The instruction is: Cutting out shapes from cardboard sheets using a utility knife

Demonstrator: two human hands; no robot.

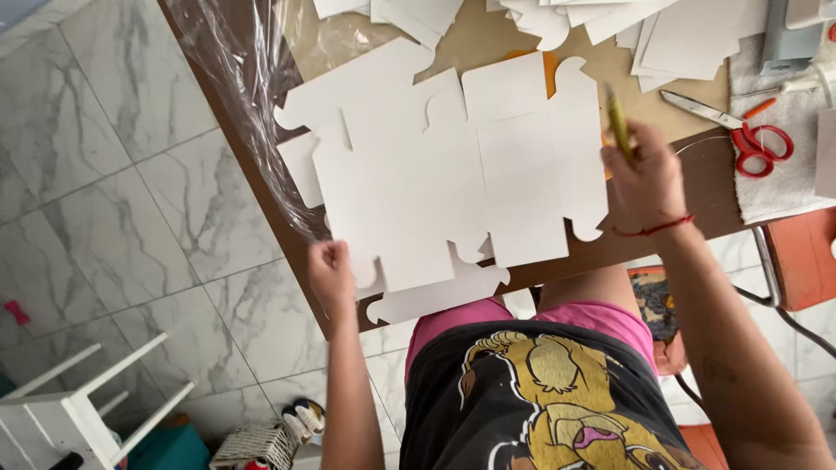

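Head view is showing the left hand (331, 274) pinching the flat white box blank (435, 183) at the table's (688, 183) near edge, while the right hand (644, 174) is gripping a yellow-green pen (618, 126) just beside its right side.

Cardboard blank (418, 183): white, die-cut with rounded tabs, unfolded, lying flat at frame centre, lower edge overhanging the desk edge. More flat white blanks lie beneath it. Pen (617, 124): thin, yellow-green, held tilted near upright, right of centre by the blank's right edge.

Matt white card cutouts (453, 174), glossy film (239, 78)
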